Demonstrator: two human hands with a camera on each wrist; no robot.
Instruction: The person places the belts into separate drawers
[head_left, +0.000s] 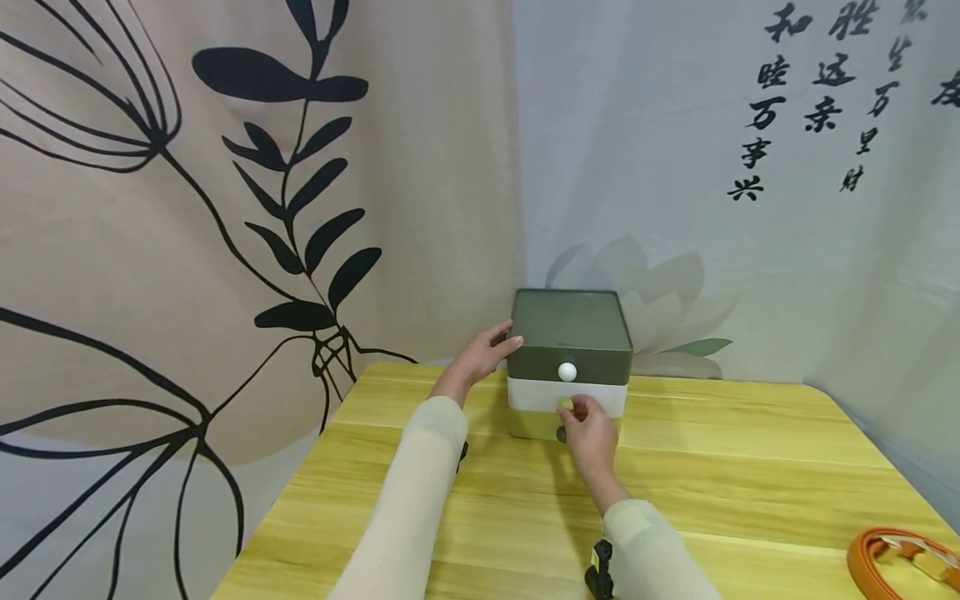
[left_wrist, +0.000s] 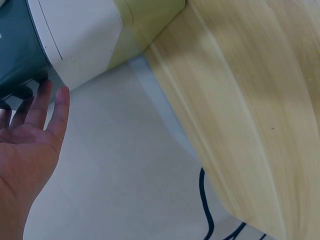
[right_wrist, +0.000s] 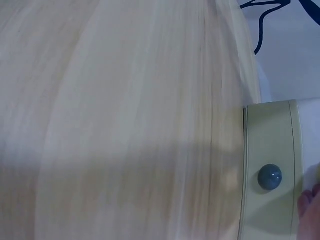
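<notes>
A small three-tier drawer box (head_left: 573, 319) stands towards the back of the table, dark green on top, white in the middle and yellow-green below. My left hand (head_left: 480, 354) lies against the left side of the top tier, thumb near its front corner; in the left wrist view its fingers (left_wrist: 60, 112) are extended along the box. With thumb and fingers, my right hand (head_left: 591, 437) pinches the yellow knob (head_left: 565, 403) of the white middle drawer. Above it is a white knob (head_left: 567, 372). The bottom drawer's dark knob (right_wrist: 270, 177) shows plainly in the right wrist view. All tiers look closed.
An orange coiled strap (head_left: 870, 554) with a metallic part lies at the table's right front. Behind the wooden table (head_left: 712, 467) hangs a printed cloth (head_left: 442, 167) with dark plants and writing, close to the box's back.
</notes>
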